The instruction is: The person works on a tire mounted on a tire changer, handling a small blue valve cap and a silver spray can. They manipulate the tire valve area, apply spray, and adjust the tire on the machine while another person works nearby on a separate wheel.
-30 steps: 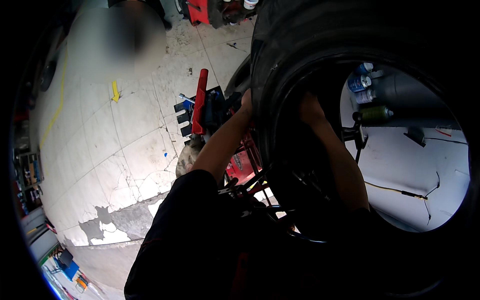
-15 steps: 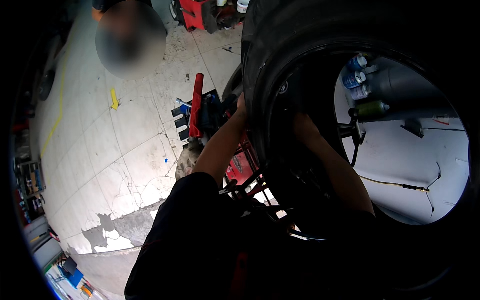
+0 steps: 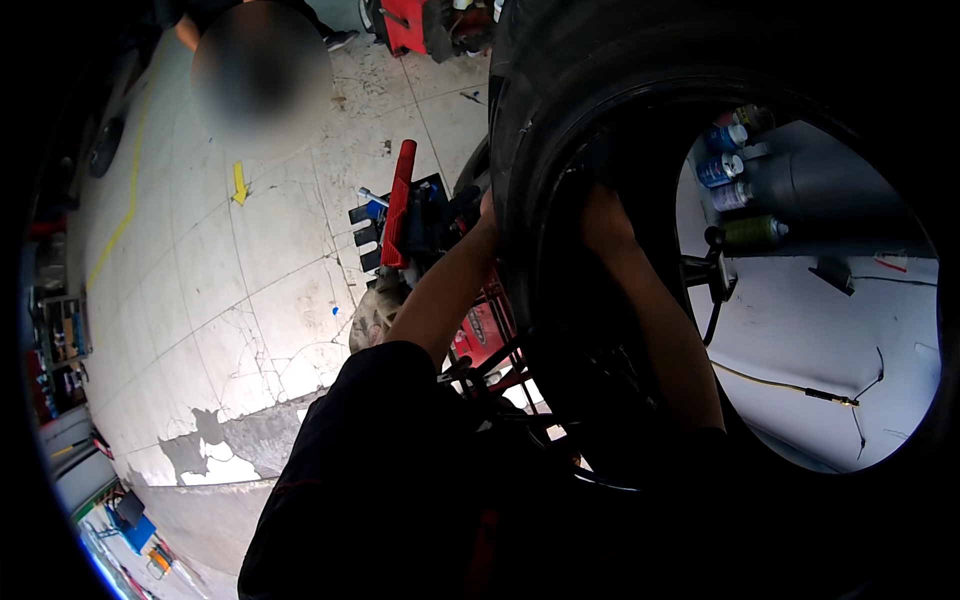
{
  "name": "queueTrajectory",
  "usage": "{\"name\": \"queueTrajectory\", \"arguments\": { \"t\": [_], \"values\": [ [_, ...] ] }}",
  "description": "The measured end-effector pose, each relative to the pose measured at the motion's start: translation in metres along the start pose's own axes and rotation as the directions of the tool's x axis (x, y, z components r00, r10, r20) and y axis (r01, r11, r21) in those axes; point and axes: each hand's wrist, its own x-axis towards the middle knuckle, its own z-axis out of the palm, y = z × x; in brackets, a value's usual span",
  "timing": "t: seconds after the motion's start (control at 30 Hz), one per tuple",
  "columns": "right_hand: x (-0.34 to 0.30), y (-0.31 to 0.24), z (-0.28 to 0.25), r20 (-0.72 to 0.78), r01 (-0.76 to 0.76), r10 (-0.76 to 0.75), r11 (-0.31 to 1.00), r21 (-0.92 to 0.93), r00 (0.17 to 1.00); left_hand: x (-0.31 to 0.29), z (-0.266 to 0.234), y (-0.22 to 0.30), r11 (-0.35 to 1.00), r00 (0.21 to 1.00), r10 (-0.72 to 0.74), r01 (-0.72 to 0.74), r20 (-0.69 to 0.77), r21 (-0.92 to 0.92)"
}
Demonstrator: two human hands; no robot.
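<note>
A big black tyre (image 3: pixel 520 130) stands on edge at the right, close before me, with its wide round opening facing me. My left hand (image 3: pixel 488 212) is at the tyre's outer left side, its fingers hidden behind the tread. Inside the opening, my right hand (image 3: pixel 602 212) reaches up along the tyre's inner left side. Deep shadow hides its fingers, so I cannot make out what it touches. Left of the tyre, beside my left forearm, are a red ribbed bar (image 3: pixel 399 205) and a black slotted piece (image 3: pixel 364 238). Red metal parts (image 3: pixel 485 330) lie below my left wrist.
Through the opening, several spray cans (image 3: pixel 755 232) and a yellow hose (image 3: pixel 770 380) with a brass-coloured fitting show near a white surface. A person (image 3: pixel 184 32) is on the pale tiled floor (image 3: pixel 280 240) at the far left. A red wheeled cart (image 3: pixel 410 25) stands beyond.
My right hand has moved farther up inside the tyre, and its forearm has swung a little left. My left hand stays at the tyre's side. The person at the far left has shifted.
</note>
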Motion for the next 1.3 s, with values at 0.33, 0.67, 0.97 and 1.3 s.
{"name": "queueTrajectory", "arguments": {
  "t": [0.33, 0.67, 0.97, 1.3],
  "values": [
    [0.006, -0.005, -0.01, -0.019, -0.009, 0.005, 0.981, -0.194, 1.0, -0.002, 0.001, 0.0, 1.0, 1.0, 0.01, -0.01, -0.004, 0.004],
    [-0.001, -0.015, -0.043, 0.215, -0.045, 0.039, 0.999, 0.022, 0.976, 0.004, -0.001, -0.003, 1.0, 1.0, 0.021, -0.021, -0.005, 0.01],
    [0.005, -0.013, -0.043, 0.192, -0.004, 0.009, 1.0, -0.028, 0.981, 0.001, 0.0, -0.002, 1.0, 1.0, 0.012, -0.012, -0.015, 0.015],
    [0.001, -0.008, -0.005, 0.112, -0.178, 0.153, 0.947, 0.269, 0.982, 0.001, -0.001, 0.0, 1.0, 1.0, 0.013, -0.013, -0.003, 0.023]
  ]
}}
